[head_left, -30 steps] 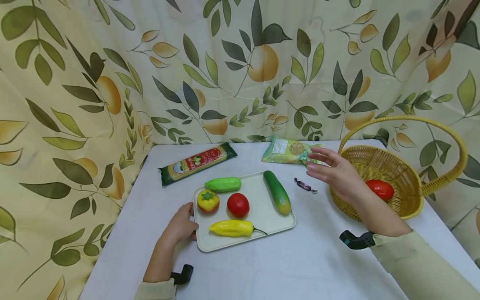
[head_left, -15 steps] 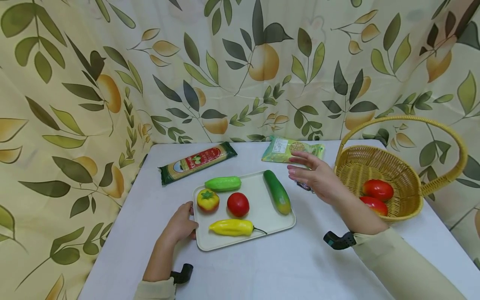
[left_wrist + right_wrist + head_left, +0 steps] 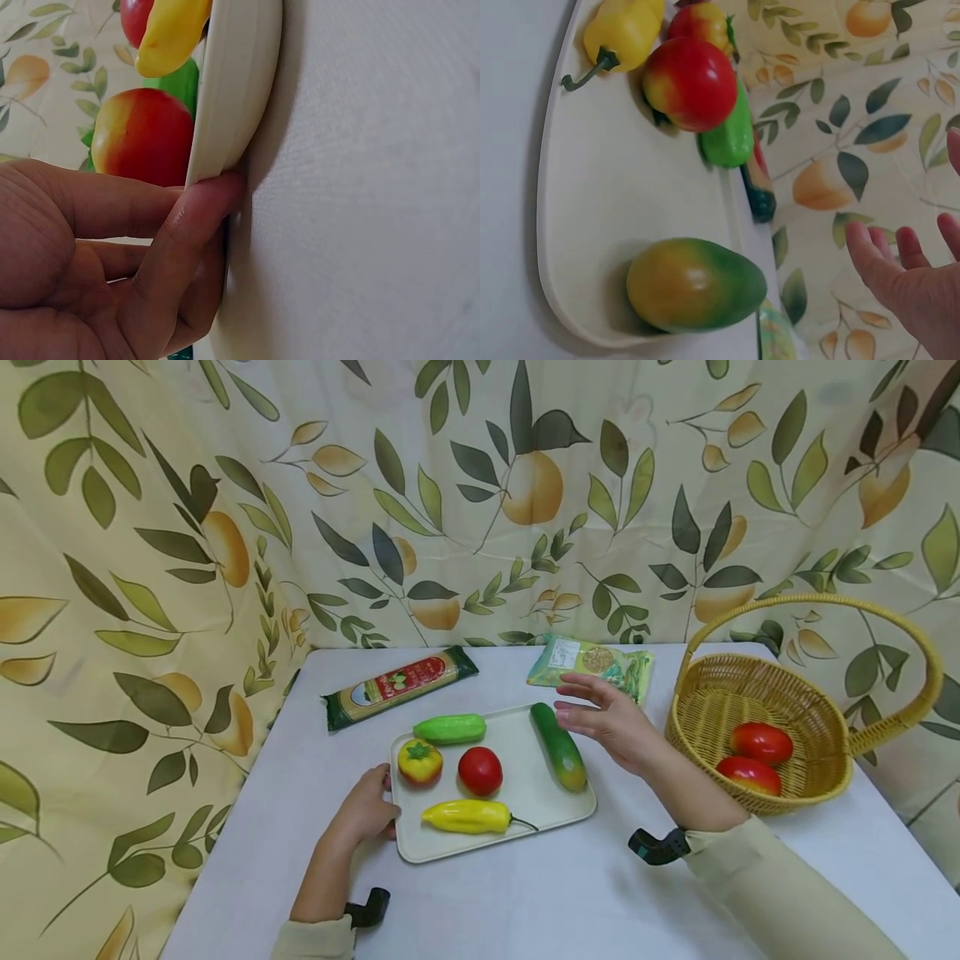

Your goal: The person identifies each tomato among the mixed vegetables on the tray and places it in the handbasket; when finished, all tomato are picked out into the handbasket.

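My left hand (image 3: 367,806) grips the left edge of a cream tray (image 3: 525,756); in the left wrist view, its fingers (image 3: 187,217) pinch the rim. Lying on the tray are a red tomato (image 3: 480,771), a yellow pepper (image 3: 465,816), a yellow-and-red fruit (image 3: 420,762) with a green top, and a light green cucumber-like vegetable (image 3: 450,728). A dark green cucumber (image 3: 558,747) with a yellowish end lies along the tray's right side. My right hand (image 3: 611,727), empty with fingers spread, hovers right beside that cucumber, overlapping its edge in the head view.
A yellow wicker basket (image 3: 686,714) with a tall handle stands at the right, two red fruits (image 3: 761,742) inside. Behind the tray lie a long green-and-gold packet (image 3: 401,687) and a light green bag (image 3: 588,660). A leaf-patterned curtain (image 3: 465,527) borders the table.
My right hand has moved left, from beside the basket to the cucumber, uncovering a second red fruit in the basket and covering the small wrapped candy. The left hand stays at the tray.
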{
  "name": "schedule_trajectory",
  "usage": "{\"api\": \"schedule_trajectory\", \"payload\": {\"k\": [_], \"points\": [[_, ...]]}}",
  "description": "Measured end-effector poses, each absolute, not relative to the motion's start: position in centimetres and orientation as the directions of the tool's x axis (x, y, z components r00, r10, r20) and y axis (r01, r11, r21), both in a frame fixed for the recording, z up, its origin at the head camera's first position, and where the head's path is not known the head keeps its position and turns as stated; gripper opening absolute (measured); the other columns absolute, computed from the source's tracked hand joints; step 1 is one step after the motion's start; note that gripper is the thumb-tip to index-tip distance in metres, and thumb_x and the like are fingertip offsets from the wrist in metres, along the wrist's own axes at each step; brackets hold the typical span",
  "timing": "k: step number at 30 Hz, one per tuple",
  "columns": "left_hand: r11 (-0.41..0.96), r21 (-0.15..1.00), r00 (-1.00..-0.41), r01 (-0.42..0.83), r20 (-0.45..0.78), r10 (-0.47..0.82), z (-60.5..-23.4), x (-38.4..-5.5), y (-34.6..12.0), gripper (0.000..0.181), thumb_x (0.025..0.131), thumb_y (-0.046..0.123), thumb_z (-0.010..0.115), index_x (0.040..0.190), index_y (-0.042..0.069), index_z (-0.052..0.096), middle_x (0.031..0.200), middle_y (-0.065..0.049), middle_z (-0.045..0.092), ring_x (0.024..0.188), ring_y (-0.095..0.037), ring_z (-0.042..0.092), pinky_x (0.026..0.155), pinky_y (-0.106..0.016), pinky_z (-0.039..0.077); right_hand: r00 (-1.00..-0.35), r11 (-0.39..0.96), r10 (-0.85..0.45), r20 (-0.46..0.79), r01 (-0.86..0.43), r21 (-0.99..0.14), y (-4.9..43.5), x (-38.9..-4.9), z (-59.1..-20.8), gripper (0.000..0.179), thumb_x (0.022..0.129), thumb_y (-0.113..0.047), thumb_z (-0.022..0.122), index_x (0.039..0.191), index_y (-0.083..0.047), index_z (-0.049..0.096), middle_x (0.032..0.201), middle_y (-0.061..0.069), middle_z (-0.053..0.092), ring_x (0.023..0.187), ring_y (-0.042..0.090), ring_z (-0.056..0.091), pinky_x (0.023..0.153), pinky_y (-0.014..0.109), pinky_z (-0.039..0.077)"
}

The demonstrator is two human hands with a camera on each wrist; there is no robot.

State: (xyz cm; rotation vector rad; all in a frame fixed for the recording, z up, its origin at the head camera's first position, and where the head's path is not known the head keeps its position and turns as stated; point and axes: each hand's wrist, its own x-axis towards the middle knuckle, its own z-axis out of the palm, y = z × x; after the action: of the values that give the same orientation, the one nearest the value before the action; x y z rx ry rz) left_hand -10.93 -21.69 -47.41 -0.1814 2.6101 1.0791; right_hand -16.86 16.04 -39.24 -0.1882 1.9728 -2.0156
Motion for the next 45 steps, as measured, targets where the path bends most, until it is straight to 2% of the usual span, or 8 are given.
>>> {"api": "schedule_trajectory", "payload": {"k": [7, 14, 17, 27, 33, 45], "points": [[0.715, 0.664, -0.946, -0.221, -0.325, 0.009, -47.6, -11.0, -21.8, 0.073, 0.08, -0.001, 0.07, 0.145, -0.01, 0.039, 0.112, -0.012, 0.052, 0.106, -0.032, 0.049, 0.089, -0.043, 0.043, -0.938, 0.005, -0.321, -0.134, 0.139, -0.99, 14.8, -16.8, -39.6, 0.07, 0.092, -0.003, 0.069, 0.153, -0.004, 0.035, 0.15, 0.02, 0.038, 0.124, 0.024, 0.055, 0.095, 0.029, 0.05], [0.721, 0.659, -0.947, -0.214, -0.321, 0.013, -47.6, -11.0, -21.9, 0.074, 0.08, -0.001, 0.07, 0.146, -0.011, 0.038, 0.113, -0.014, 0.052, 0.108, -0.033, 0.048, 0.093, -0.045, 0.043, -0.928, 0.023, -0.347, -0.132, 0.132, -0.991, 14.1, -16.8, -39.7, 0.07, 0.092, -0.003, 0.069, 0.153, -0.004, 0.034, 0.151, 0.021, 0.037, 0.137, 0.04, 0.043, 0.098, 0.029, 0.048], [0.715, 0.663, -0.945, -0.221, -0.328, 0.013, -47.4, -11.0, -21.8, 0.074, 0.08, -0.001, 0.07, 0.146, -0.011, 0.038, 0.113, -0.014, 0.052, 0.107, -0.033, 0.048, 0.092, -0.044, 0.043, -0.924, 0.024, -0.356, -0.139, 0.14, -0.99, 13.9, -16.8, -39.9, 0.07, 0.092, -0.004, 0.069, 0.153, -0.005, 0.035, 0.151, 0.021, 0.037, 0.139, 0.042, 0.04, 0.101, 0.032, 0.046], [0.709, 0.669, -0.945, -0.224, -0.328, 0.01, -47.5, -11.0, -21.7, 0.074, 0.08, -0.001, 0.069, 0.147, -0.011, 0.037, 0.115, -0.015, 0.051, 0.109, -0.034, 0.048, 0.097, -0.048, 0.043, -0.911, 0.074, -0.375, -0.174, 0.157, -0.985, 12.9, -16.7, -40.6, 0.072, 0.091, -0.009, 0.073, 0.154, -0.012, 0.038, 0.153, 0.017, 0.038, 0.138, 0.037, 0.043, 0.101, 0.038, 0.047], [0.705, 0.673, -0.945, -0.225, -0.327, 0.011, -47.6, -11.0, -21.6, 0.074, 0.081, -0.002, 0.069, 0.147, -0.01, 0.038, 0.115, -0.013, 0.052, 0.108, -0.032, 0.048, 0.095, -0.046, 0.043, -0.905, 0.096, -0.382, -0.187, 0.162, -0.982, 12.1, -16.5, -41.2, 0.071, 0.089, -0.013, 0.075, 0.152, -0.013, 0.042, 0.151, 0.015, 0.042, 0.137, 0.035, 0.046, 0.101, 0.04, 0.047], [0.703, 0.672, -0.945, -0.232, -0.327, 0.002, -47.2, -10.9, -21.7, 0.074, 0.081, -0.001, 0.069, 0.148, -0.01, 0.037, 0.114, -0.013, 0.052, 0.107, -0.032, 0.049, 0.094, -0.045, 0.044, -0.898, 0.108, -0.398, -0.19, 0.16, -0.981, 10.4, -16.5, -43.1, 0.069, 0.088, -0.016, 0.077, 0.149, -0.014, 0.045, 0.151, 0.02, 0.041, 0.134, 0.037, 0.048, 0.099, 0.042, 0.048]]}}
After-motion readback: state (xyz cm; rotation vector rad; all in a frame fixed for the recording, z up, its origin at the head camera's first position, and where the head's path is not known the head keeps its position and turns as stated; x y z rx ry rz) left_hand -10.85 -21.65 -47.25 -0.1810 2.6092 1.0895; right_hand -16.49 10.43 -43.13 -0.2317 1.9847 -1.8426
